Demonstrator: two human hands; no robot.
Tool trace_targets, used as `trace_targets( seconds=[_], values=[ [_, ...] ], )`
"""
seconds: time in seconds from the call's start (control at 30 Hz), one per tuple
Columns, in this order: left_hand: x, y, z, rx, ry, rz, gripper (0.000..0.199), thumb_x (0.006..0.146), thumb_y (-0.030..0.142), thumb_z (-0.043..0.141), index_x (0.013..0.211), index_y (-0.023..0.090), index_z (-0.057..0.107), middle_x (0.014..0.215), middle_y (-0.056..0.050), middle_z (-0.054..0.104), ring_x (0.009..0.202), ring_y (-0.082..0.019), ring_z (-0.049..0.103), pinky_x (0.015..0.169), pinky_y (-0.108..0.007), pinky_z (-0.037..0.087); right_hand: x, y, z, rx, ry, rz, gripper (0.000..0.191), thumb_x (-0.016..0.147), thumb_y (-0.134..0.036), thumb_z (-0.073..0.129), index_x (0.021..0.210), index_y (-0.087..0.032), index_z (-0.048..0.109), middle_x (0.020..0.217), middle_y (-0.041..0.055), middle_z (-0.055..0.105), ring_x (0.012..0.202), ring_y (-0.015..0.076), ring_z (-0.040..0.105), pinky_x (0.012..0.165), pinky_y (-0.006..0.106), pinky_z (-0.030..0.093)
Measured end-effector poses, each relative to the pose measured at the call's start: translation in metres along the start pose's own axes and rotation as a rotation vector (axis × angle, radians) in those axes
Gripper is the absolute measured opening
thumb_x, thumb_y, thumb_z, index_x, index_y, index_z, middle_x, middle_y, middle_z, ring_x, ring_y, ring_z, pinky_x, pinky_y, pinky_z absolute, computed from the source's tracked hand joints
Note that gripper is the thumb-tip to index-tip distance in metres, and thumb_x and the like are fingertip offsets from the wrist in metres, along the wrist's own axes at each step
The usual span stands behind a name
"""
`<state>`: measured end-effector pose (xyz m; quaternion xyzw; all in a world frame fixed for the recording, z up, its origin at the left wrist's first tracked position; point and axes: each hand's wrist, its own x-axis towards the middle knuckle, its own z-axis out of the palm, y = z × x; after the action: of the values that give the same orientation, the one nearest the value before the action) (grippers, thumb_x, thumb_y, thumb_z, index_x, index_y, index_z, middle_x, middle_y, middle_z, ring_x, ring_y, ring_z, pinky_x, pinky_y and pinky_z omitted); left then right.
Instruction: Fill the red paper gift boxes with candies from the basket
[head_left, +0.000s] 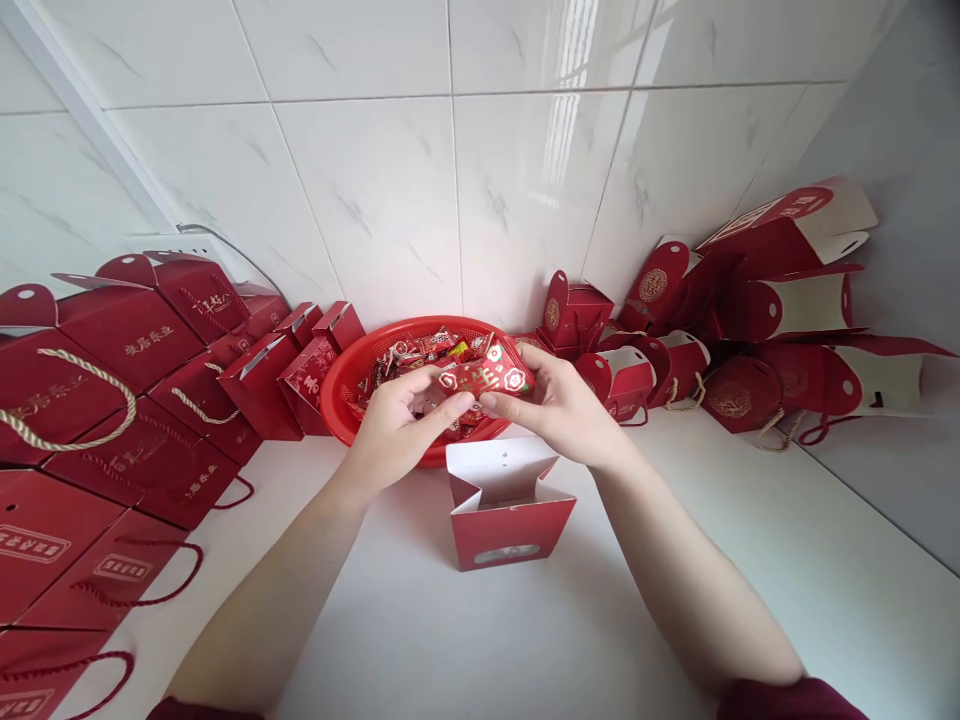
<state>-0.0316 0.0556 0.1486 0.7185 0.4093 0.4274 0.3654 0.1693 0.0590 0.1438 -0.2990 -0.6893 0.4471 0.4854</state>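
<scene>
Packet (491, 376), red with pale flowers and gold characters, sits pinched between my two hands, above the near side of the basket (332, 405) and just beyond the open box (502, 530). My left hand (397, 425) has its left end, thumb along the lower edge and fingers curled, partly hidden, behind; the grip is closed to about the packet's thickness. My right hand (551, 405) closes on the other end the same way, its thumb near the lower edge, the tip close to my left thumb. Behind and below the packet, the red basket holds a heap of wrapped sweets (420, 352), mostly red, with a bit of yellow among them. The box stands on the white table (450, 640) between my forearms, its top gaping, pale inside, with an oval patch low on its front. On my left, red boxes (112, 335) are stacked high, some with cord handles. On my right, more red cartons (806, 305) lie or lean in a group, several open, near the tiled wall (375, 190). Dark red sleeves (787, 700) show at my elbows.
</scene>
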Motion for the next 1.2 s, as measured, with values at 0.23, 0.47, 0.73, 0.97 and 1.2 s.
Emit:
trace_targets(
  seconds=[0.23,0.47,0.73,0.97,1.2],
  values=[
    [0.002,-0.001,-0.006,0.005,0.145,0.031,0.024,0.086,0.041,0.068,0.078,0.018,0.065,0.074,0.0,0.06,0.068,-0.012,0.056,0.062,-0.022,0.046,0.0,0.006,0.0,-0.024,-0.086,0.181,0.035,0.082,-0.042,0.072,0.106,-0.021,0.06,0.102,0.004,0.068,0.087,0.0189,0.065,0.077,0.034,0.054],
    [0.0,-0.001,-0.009,0.067,0.179,0.019,0.025,0.086,0.04,0.067,0.076,0.018,0.068,0.07,-0.001,0.062,0.065,-0.012,0.055,0.059,-0.024,0.044,0.001,0.004,-0.004,-0.155,0.008,-0.088,0.046,0.082,-0.038,0.074,0.123,-0.025,0.056,0.124,0.0066,0.062,0.11,0.0224,0.061,0.091,0.038,0.054],
    [-0.008,0.011,-0.004,0.079,0.271,0.092,0.024,0.087,0.03,0.066,0.067,0.017,0.062,0.061,0.002,0.057,0.057,-0.01,0.051,0.054,-0.023,0.043,-0.012,-0.011,0.003,-0.935,0.082,-0.493,0.04,0.089,-0.035,0.067,0.126,-0.021,0.059,0.12,0.0083,0.068,0.115,0.0274,0.058,0.109,0.051,0.034],
    [-0.03,0.031,0.004,0.295,0.23,0.327,0.016,0.088,0.023,0.064,0.073,0.019,0.065,0.067,0.002,0.064,0.061,-0.011,0.055,0.057,-0.024,0.045,-0.021,-0.018,0.009,-0.9,0.075,-0.562,0.039,0.095,-0.028,0.056,0.132,-0.02,0.055,0.108,0.009,0.07,0.098,0.0259,0.06,0.086,0.043,0.051],
    [-0.027,0.029,0.003,0.252,0.132,0.257,0.01,0.09,0.026,0.06,0.099,0.022,0.063,0.095,-0.002,0.067,0.084,-0.015,0.062,0.072,-0.027,0.05,-0.027,-0.023,0.0,-0.324,0.094,-0.204,0.047,0.088,-0.026,0.064,0.131,-0.027,0.043,0.113,0.0064,0.066,0.099,0.0223,0.066,0.079,0.036,0.057]
  ],
)
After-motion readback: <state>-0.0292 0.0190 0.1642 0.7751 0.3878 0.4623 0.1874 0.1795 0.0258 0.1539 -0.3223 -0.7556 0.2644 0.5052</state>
